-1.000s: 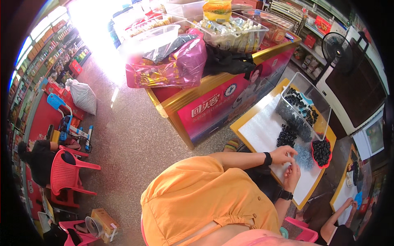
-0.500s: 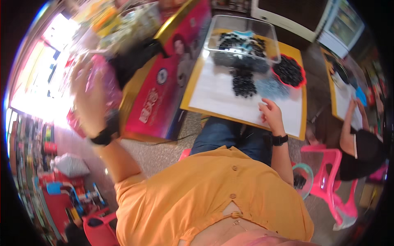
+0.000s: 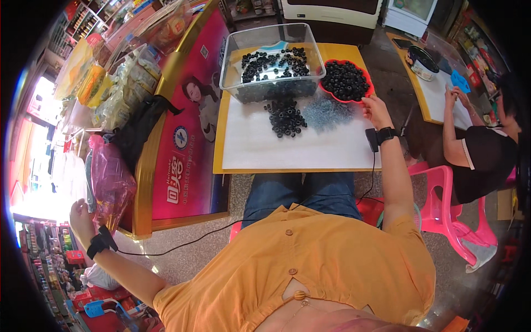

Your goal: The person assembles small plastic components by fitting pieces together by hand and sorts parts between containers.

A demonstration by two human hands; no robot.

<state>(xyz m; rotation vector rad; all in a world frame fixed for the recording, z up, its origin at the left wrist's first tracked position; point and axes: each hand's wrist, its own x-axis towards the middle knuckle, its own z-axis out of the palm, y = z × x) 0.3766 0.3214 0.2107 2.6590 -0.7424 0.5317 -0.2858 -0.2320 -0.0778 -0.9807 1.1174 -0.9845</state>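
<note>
**Left arm swung out to the pink bag, right hand parked at the red tray**

Since half a second ago the left hand (image 3: 82, 213) has dropped from beside the head to low at the person's left, where it now sits against the lower edge of a pink plastic bag (image 3: 110, 180) hanging by the counter (image 3: 182, 127). Its fingers look loosely curled at the bag; whether they actually pinch the plastic I cannot tell. The right hand (image 3: 376, 109) has barely shifted: it rests on the white table sheet (image 3: 287, 149), fingers bent, touching the near rim of the red tray (image 3: 362, 99) full of black rings, gripping nothing that shows.

Between the hands lie a loose heap of black rings (image 3: 286, 117) and a patch of greyish small parts (image 3: 326, 110), just in front of a clear plastic tub (image 3: 271, 63) holding more rings.

The likely trouble: with the body twisted left, the right hand could nudge the tray, which sits near the table edge, and spill rings. A cable (image 3: 221, 232) runs from the left wristband across the lap and could snag. The bag could also slip from so loose a hold.
</note>
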